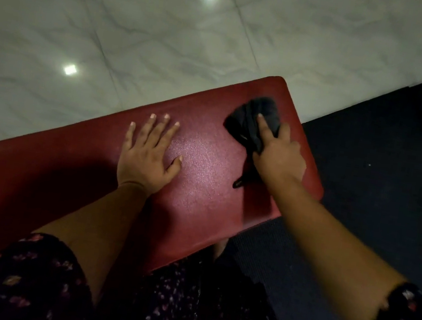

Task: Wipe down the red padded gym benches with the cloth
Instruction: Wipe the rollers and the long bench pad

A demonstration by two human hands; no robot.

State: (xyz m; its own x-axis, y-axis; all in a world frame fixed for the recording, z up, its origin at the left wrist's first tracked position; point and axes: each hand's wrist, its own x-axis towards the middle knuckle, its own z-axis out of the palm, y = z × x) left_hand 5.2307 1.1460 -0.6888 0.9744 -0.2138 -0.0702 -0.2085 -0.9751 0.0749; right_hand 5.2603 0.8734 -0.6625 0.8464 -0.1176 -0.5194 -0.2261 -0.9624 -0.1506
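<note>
Right hand [278, 154] grips the dark cloth [255, 119] on the red bench [202, 175]; left hand [150, 153] rests spread flat.

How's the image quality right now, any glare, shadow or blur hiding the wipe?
Head view: dim overall; two ceiling-light glints on the tiled floor; sheen on the red bench mid-pad, shadow at its left; cloth edges motion-blurred under the right hand; left hand sharp.

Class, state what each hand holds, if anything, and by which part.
The right hand grips the dark cloth by its bunched near end. The left hand holds nothing, resting flat on the red bench.
</note>
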